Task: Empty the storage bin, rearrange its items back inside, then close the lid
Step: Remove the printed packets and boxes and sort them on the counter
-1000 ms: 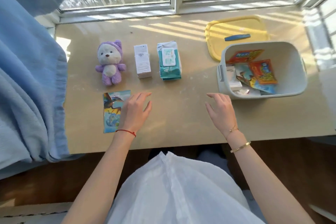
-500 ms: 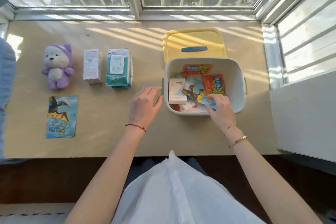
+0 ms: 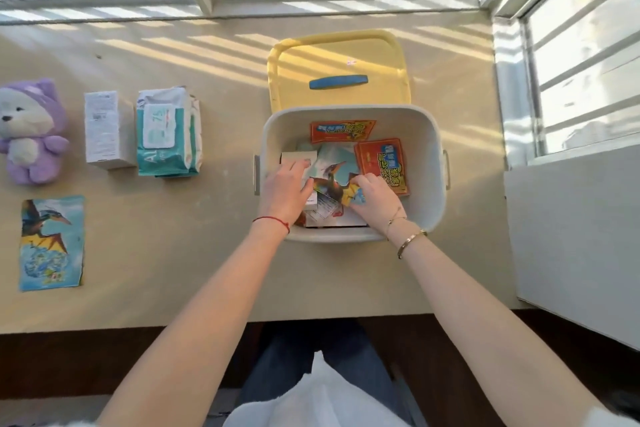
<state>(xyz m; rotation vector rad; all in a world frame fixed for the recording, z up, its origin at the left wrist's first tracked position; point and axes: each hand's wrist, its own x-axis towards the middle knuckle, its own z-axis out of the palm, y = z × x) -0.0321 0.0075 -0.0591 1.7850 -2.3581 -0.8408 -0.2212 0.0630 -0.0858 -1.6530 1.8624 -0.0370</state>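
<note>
Both hands were inside the open storage bin (image 3: 353, 114) on the bench (image 3: 173, 253).

The right hand (image 3: 375, 199) had its fingers curled, gripping a bird-printed packet (image 3: 334, 172) among the contents; the left hand (image 3: 285, 191) rested with relaxed fingers on a white box (image 3: 297, 157) in the bin. Two red packets (image 3: 381, 163) lay toward the far side. The yellow lid (image 3: 339, 59) lay flat just behind the bin. Well to the left sat a plush toy (image 3: 31, 132), a white carton (image 3: 104, 128), a wipes pack (image 3: 166, 135) and another bird packet (image 3: 52, 243).
</note>
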